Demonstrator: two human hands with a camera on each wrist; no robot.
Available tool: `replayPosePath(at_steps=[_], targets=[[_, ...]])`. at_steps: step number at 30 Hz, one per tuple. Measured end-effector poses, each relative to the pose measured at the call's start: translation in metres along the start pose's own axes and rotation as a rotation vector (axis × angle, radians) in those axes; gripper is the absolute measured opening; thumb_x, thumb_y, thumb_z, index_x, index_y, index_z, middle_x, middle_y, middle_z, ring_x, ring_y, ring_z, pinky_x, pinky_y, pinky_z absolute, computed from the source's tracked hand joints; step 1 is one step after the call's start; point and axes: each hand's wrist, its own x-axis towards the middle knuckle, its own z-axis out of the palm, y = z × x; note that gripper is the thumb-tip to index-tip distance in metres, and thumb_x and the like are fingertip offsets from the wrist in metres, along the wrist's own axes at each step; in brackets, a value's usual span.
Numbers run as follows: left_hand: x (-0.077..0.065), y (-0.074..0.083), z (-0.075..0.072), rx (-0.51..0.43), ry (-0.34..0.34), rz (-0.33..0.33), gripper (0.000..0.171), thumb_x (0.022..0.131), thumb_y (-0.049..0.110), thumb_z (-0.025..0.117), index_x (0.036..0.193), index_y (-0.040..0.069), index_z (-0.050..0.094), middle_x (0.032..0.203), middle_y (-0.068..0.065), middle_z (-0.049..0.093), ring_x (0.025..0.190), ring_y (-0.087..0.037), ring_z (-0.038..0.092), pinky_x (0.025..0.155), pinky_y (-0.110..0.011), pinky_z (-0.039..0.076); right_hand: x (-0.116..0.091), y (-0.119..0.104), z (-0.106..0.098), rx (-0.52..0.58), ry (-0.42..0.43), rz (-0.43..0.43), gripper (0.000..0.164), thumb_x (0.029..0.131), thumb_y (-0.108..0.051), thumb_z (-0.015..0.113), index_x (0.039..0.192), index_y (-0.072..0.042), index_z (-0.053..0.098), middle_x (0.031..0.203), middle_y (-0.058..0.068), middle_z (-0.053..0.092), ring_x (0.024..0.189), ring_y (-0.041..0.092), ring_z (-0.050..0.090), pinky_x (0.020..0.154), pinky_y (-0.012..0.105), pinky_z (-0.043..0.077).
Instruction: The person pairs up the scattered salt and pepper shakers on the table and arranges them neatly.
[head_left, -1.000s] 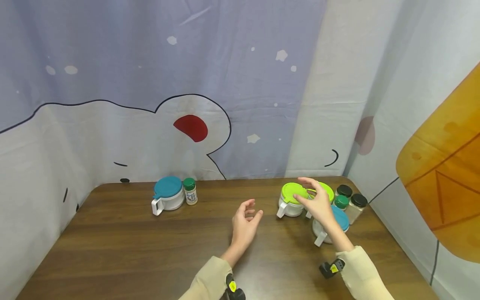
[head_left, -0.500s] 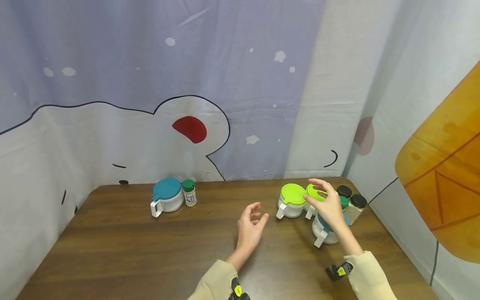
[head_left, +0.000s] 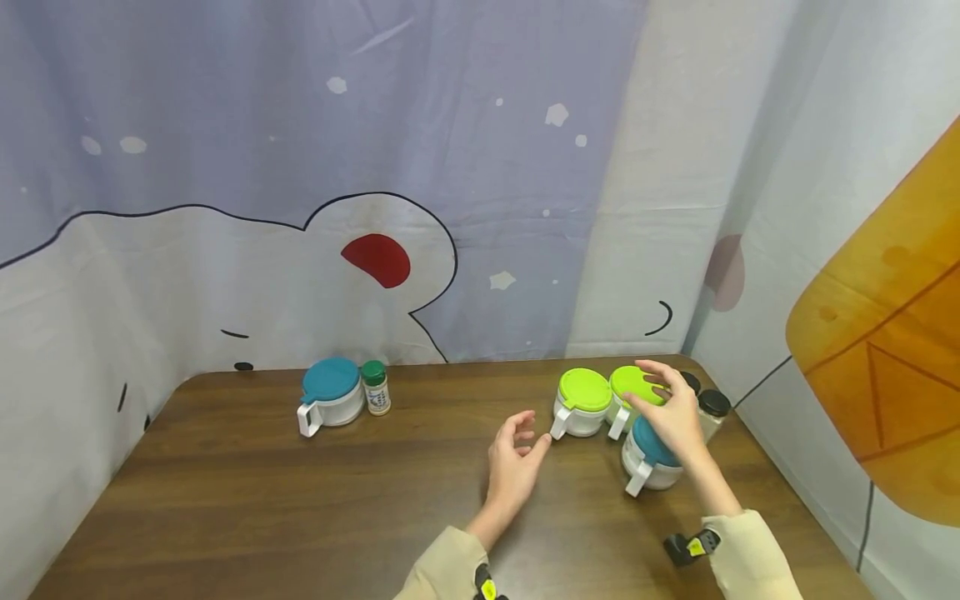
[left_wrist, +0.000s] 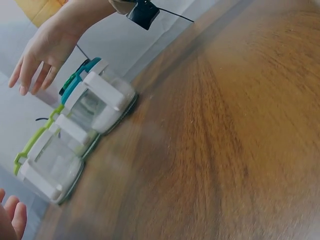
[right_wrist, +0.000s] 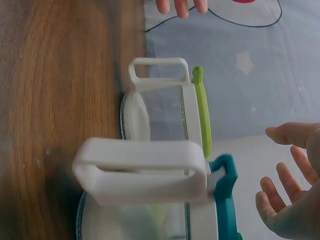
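My right hand (head_left: pixel 673 417) hovers over the cluster at the table's right, fingers loosely bent and holding nothing. Beneath and beside it stand a blue-lidded seasoning jar (head_left: pixel 651 454) and a green-lidded seasoning jar (head_left: pixel 630 392). Another green-lidded jar (head_left: pixel 583 400) is left of these. In the right wrist view, the white handle (right_wrist: pixel 145 170) of the blue-lidded jar faces the camera, with the right fingers (right_wrist: pixel 287 182) apart from its lid. My left hand (head_left: pixel 513 467) is in the air left of the jars, fingers relaxed, nothing in it.
Black-capped bottles (head_left: pixel 712 408) stand behind my right hand, partly hidden. At the back left are another blue-lidded jar (head_left: pixel 332 390) and a green-capped shaker bottle (head_left: pixel 377 387). The wooden table (head_left: pixel 300 500) meets hanging printed cloth (head_left: pixel 510 167) at back and sides.
My right hand has moved right, from above the green-lidded jars to over the blue-lidded jar. My left hand has drifted right, closer to the leftmost green-lidded jar. The jars have stayed in place.
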Motion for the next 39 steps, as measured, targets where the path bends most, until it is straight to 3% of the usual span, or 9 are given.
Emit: replayPosePath(at_steps=[3, 6, 9, 13, 16, 24, 31, 39], targets=[[-0.002, 0.001, 0.004, 0.002, -0.003, 0.003, 0.035, 0.082, 0.014, 0.072, 0.116, 0.009, 0.062, 0.114, -0.007, 0.067, 0.099, -0.031, 0.064, 0.079, -0.034, 0.056, -0.001, 0.002, -0.005, -0.018, 0.012, 0.008, 0.048, 0.08, -0.003, 0.075, 0.125, -0.001, 0.057, 0.127, 0.017, 0.058, 0.109, 0.023, 0.055, 0.095, 0.038, 0.048], [-0.003, 0.003, 0.008, -0.002, -0.009, 0.002, 0.035, 0.082, 0.013, 0.072, 0.116, 0.009, 0.063, 0.113, -0.008, 0.066, 0.099, -0.031, 0.065, 0.077, -0.027, 0.055, -0.002, 0.003, -0.009, -0.036, 0.022, 0.011, 0.049, 0.08, -0.005, 0.075, 0.125, -0.002, 0.058, 0.127, 0.016, 0.059, 0.106, 0.01, 0.053, 0.093, 0.023, 0.048], [-0.004, 0.004, 0.012, -0.014, -0.025, -0.007, 0.036, 0.083, 0.013, 0.072, 0.117, 0.007, 0.062, 0.115, -0.011, 0.066, 0.1, -0.032, 0.064, 0.078, -0.028, 0.055, -0.003, 0.005, -0.013, -0.034, 0.04, 0.006, 0.049, 0.079, -0.005, 0.076, 0.125, -0.002, 0.058, 0.126, 0.016, 0.06, 0.101, -0.005, 0.048, 0.086, 0.007, 0.043], [-0.006, 0.004, 0.017, -0.026, -0.039, -0.008, 0.037, 0.083, 0.012, 0.071, 0.118, 0.004, 0.061, 0.117, -0.014, 0.065, 0.1, -0.031, 0.064, 0.078, -0.029, 0.055, -0.003, 0.009, -0.017, -0.034, 0.059, 0.012, 0.049, 0.079, -0.003, 0.076, 0.124, -0.002, 0.058, 0.126, 0.017, 0.06, 0.098, -0.013, 0.044, 0.085, 0.006, 0.043], [-0.006, 0.003, 0.021, -0.036, -0.04, 0.0, 0.038, 0.082, 0.012, 0.071, 0.118, 0.003, 0.061, 0.116, -0.015, 0.066, 0.099, -0.032, 0.065, 0.077, -0.027, 0.055, -0.002, 0.013, -0.02, -0.056, 0.063, 0.031, 0.049, 0.079, -0.004, 0.076, 0.125, -0.003, 0.058, 0.126, 0.015, 0.06, 0.1, -0.009, 0.046, 0.087, 0.009, 0.045], [-0.009, 0.005, 0.033, -0.053, -0.057, -0.005, 0.037, 0.082, 0.014, 0.072, 0.116, 0.004, 0.062, 0.115, -0.015, 0.066, 0.098, -0.026, 0.065, 0.081, -0.037, 0.056, 0.0, 0.022, -0.028, -0.092, 0.051, 0.047, 0.05, 0.08, -0.005, 0.075, 0.126, -0.002, 0.057, 0.127, 0.016, 0.059, 0.112, 0.025, 0.053, 0.087, 0.009, 0.042], [-0.013, 0.007, 0.04, -0.058, -0.087, -0.001, 0.037, 0.082, 0.014, 0.072, 0.117, 0.004, 0.065, 0.117, -0.012, 0.068, 0.102, -0.032, 0.065, 0.084, -0.045, 0.056, 0.0, 0.027, -0.032, -0.089, 0.041, 0.071, 0.051, 0.08, -0.006, 0.075, 0.127, -0.001, 0.056, 0.127, 0.017, 0.059, 0.111, 0.026, 0.053, 0.084, 0.003, 0.039], [-0.017, 0.009, 0.048, -0.032, -0.122, -0.033, 0.039, 0.081, 0.018, 0.072, 0.118, 0.005, 0.066, 0.116, -0.011, 0.069, 0.103, -0.026, 0.067, 0.086, -0.042, 0.056, -0.001, 0.031, -0.04, -0.123, 0.033, 0.102, 0.053, 0.079, -0.007, 0.076, 0.128, -0.002, 0.056, 0.126, 0.019, 0.06, 0.108, 0.019, 0.053, 0.083, 0.006, 0.042]])
